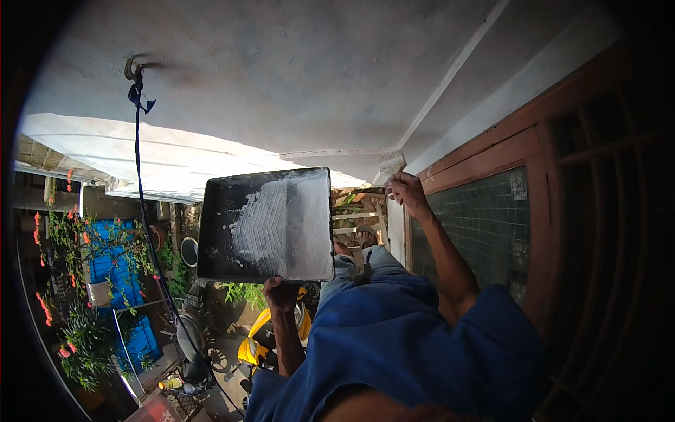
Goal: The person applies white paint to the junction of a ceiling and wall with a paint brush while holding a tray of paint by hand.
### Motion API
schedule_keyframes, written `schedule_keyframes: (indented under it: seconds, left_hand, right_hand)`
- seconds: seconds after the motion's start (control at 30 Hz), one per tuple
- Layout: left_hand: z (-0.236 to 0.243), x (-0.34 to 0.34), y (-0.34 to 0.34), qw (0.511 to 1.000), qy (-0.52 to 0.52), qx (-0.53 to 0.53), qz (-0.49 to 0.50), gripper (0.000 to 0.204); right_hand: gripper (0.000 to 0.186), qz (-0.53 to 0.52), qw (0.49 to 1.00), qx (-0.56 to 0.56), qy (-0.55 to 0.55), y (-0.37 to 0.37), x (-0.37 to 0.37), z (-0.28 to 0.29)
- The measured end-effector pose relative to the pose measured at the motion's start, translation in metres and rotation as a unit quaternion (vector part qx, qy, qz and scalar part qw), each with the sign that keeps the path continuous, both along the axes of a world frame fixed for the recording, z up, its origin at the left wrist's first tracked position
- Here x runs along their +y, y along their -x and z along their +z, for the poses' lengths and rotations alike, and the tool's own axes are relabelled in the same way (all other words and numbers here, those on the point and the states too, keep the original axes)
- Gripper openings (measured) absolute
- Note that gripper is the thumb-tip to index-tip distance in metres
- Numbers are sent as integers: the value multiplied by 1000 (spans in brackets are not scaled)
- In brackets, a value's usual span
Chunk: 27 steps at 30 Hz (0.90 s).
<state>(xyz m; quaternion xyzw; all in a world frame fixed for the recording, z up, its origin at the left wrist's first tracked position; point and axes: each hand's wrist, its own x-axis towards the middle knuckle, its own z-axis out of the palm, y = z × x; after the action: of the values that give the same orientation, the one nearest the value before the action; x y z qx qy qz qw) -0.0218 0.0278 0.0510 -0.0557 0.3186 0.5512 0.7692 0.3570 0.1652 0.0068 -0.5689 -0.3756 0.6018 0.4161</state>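
Note:
My left hand (280, 292) is closed on the near edge of a black paint tray (216, 235), holding it up in front of me. White paint (307, 228) covers the tray's right part and streaks its ribbed middle. On the right, my raised right hand (408, 193) grips a paintbrush (391, 163); its handle is mostly hidden in the fingers. The pale, paint-coated bristles are up at the corner where the ceiling (281, 77) meets the wall beside the window. Whether they touch the surface I cannot tell.
My feet (365, 237) are on a ladder (351, 218). A dark cord (143, 183) hangs from a ceiling fixture (133, 69) at the left. Close on the right is a brown-framed window (478, 225). Below are a yellow motorbike (256, 337), a grey motorbike (190, 341) and flowering plants (91, 344).

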Motion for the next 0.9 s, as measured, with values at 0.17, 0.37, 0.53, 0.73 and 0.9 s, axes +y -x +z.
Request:
schedule_keyframes:
  seconds: [0.17, 0.37, 0.53, 0.73, 0.9]
  left_hand:
    - [11, 6, -8, 1000, -27, -4, -1, 57]
    - [0, 3, -4, 1000, -21, -5, 11, 58]
    - [-11, -2, -1, 999, -3, -15, 28, 56]
    - [-6, 0, -4, 998, -59, -37, -3, 68]
    - [-9, -2, -2, 998, -63, -18, 6, 67]
  right_hand:
    - [25, -176, 978, -112, 0, 11, -27, 5]
    - [18, -191, 980, 20, -54, 10, -24, 36]
    - [17, -241, 964, 54, -96, 19, 7, 93]
    - [16, -271, 948, 49, -160, 22, 42, 167]
    - [21, -207, 947, 48, -241, 23, 34, 258]
